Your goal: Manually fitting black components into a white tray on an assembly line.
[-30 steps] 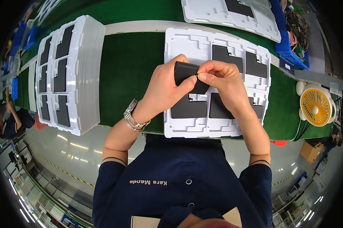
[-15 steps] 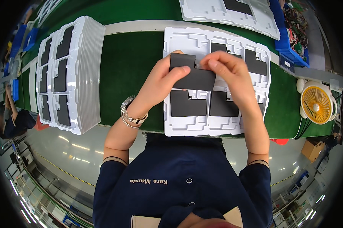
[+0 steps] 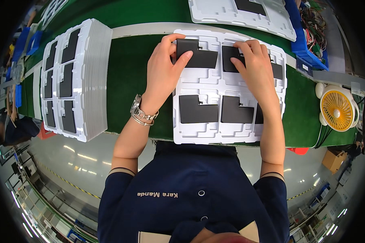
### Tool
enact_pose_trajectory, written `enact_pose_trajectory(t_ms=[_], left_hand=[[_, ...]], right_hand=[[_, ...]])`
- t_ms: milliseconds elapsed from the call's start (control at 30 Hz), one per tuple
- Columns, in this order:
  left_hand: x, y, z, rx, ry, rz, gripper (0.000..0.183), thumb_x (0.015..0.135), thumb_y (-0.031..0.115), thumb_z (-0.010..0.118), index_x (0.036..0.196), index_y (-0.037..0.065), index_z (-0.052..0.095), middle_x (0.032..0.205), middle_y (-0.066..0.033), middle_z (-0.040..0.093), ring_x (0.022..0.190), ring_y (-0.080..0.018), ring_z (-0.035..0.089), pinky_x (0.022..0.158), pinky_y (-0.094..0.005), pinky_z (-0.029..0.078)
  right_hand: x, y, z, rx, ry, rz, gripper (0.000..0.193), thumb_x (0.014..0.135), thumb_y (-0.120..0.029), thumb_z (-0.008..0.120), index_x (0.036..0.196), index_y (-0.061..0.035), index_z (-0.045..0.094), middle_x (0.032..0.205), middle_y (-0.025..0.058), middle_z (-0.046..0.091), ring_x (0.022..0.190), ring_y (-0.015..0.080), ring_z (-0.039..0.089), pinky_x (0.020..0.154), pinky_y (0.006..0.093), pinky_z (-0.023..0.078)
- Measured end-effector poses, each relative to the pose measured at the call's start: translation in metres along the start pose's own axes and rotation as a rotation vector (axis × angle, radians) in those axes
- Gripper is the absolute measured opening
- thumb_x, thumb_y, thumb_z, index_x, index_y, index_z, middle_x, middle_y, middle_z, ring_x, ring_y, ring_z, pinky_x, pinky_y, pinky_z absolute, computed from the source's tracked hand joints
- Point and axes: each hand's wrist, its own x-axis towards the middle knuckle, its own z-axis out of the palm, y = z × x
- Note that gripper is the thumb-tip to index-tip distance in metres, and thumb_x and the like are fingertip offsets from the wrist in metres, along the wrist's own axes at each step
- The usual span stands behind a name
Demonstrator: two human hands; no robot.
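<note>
My left hand (image 3: 166, 60) grips a flat black L-shaped piece (image 3: 196, 56) by its left side, thumb on top. That piece is over the far left pocket of the white tray (image 3: 196, 135), slightly tilted. My right hand (image 3: 253, 58) is closed at the notched corner of a second black L-shaped piece (image 3: 230, 60) in the far middle pocket, thumb and fingertips on it and partly covering it. Two more such pieces lie in the near left pocket and the near middle pocket. Others on the right are partly behind my right hand and forearm.
A tall stack of white trays (image 3: 95, 81) with black pieces on top stands at the left. Another white tray (image 3: 206, 16) lies at the back. A yellow and white fan (image 3: 336, 113) and a blue bin (image 3: 312, 54) of wires are at the right.
My left hand has carried its black piece away from me into the far left of the tray. My right hand has left that piece and moved to the far middle one.
</note>
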Motion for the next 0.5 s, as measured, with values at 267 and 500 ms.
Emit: enact_pose_trajectory(t_ms=[267,500], left_hand=[[0.000,-0.003,0.007,0.247,0.207,0.304,0.047,0.084,0.018,0.074,0.127,0.009,0.058,0.112,-0.0062,0.064,0.102,-0.0217,0.054,0.085,-0.0333,0.045],[-0.025,0.027,0.006,-0.320,-0.317,0.136,0.036,0.087,0.028,0.073,0.110,0.003,0.061,0.091,-0.0089,0.070,0.079,-0.0231,0.068,0.067,-0.0334,0.053]], right_hand=[[0.003,-0.004,-0.018,0.304,0.064,0.141,0.018,0.079,-0.006,0.074,0.093,-0.0055,0.064,0.087,0.0080,0.065,0.087,0.0266,0.057,0.079,0.0376,0.046],[-0.007,-0.046,-0.026,0.902,0.023,0.136,0.013,0.082,-0.002,0.071,0.092,-0.0003,0.064,0.085,0.0061,0.064,0.083,0.0171,0.060,0.082,0.0299,0.047]])
